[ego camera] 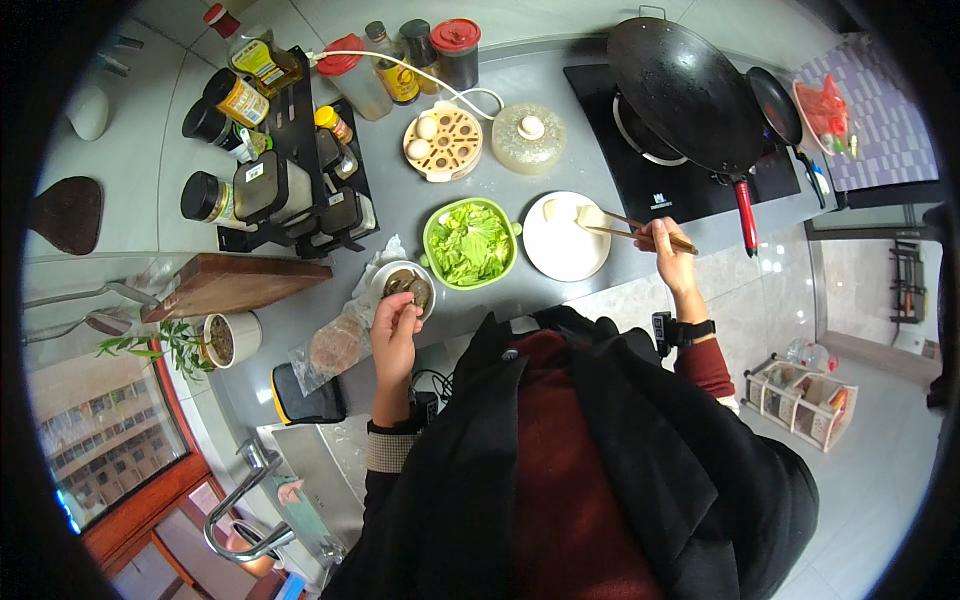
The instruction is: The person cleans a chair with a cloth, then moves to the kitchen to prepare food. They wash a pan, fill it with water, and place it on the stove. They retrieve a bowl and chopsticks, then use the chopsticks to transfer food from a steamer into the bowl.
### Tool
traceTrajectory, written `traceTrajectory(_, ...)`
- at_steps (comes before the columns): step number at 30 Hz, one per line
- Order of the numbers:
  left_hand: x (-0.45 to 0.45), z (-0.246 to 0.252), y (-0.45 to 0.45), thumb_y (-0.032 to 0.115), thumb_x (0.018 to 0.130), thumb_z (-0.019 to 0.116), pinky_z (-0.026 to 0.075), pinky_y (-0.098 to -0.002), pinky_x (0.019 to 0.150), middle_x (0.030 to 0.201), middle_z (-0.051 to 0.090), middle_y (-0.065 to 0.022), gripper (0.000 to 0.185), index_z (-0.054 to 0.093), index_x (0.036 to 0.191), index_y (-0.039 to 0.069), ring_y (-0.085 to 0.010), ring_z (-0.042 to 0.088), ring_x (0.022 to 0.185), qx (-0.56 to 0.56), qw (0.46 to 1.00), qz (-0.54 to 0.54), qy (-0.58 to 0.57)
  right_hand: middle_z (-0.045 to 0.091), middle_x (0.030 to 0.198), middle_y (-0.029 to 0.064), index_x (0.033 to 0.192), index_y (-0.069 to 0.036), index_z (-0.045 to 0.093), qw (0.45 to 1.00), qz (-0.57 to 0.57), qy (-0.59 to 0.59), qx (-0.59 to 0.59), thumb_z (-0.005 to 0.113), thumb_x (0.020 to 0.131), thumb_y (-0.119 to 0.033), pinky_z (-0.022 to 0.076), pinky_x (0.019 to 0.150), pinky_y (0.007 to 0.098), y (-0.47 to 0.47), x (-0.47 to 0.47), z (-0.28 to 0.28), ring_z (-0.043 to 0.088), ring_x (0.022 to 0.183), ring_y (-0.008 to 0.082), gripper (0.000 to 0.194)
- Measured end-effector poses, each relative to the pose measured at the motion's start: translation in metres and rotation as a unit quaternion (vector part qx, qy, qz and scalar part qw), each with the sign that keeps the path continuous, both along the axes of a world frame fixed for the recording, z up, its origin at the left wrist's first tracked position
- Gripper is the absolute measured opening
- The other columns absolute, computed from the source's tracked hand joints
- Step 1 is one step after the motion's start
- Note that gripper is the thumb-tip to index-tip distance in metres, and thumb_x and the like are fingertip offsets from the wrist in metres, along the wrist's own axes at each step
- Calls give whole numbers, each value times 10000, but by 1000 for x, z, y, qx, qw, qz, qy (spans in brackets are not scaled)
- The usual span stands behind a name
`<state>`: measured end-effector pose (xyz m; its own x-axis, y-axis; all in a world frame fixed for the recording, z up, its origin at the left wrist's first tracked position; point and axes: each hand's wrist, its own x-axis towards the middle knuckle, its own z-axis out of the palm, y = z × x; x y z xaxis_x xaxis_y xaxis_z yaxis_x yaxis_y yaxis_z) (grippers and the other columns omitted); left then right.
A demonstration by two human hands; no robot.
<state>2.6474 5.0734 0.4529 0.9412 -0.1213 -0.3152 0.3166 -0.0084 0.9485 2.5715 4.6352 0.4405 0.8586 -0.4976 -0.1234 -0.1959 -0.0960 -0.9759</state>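
Observation:
My right hand (669,251) grips a pair of wooden chopsticks (630,222). Their tips touch one of two pale food pieces (589,216) at the far side of a white plate (568,259). My left hand (396,319) is over the near edge of a small white bowl (429,289) that holds raw grey shrimp (406,283). Its thumb and index finger come together there; whether they pinch a shrimp is hard to make out. Between bowl and plate, a green two-handled basin (428,238) is full of leafy green vegetables (470,244).
A beige egg steamer (459,163) with two eggs sits behind the basin, beside its clear lid (529,150). A black wok (675,90) is on the cooktop (645,196), its red handle (745,217) jutting towards me. A spice rack (300,217) and bagged food (335,345) are at left.

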Motion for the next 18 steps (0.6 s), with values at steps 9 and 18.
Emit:
traceTrajectory(9,-3,-5,-1,75,919,548,454,-209,666,883,616,-25,173,592,1084,44,-70,544,745,0,1000,10,7,625,910,81,932,-38,523,996,6,31,78,456,993,-279,548,769,318,5,5,-22,656,804,181,257)
traceTrajectory(18,-6,-5,13,72,919,540,451,-202,664,886,615,-26,182,592,1092,46,-65,540,749,19,999,49,11,559,937,56,961,-83,492,990,67,-15,126,437,982,-252,525,789,327,8,23,27,635,831,187,179)
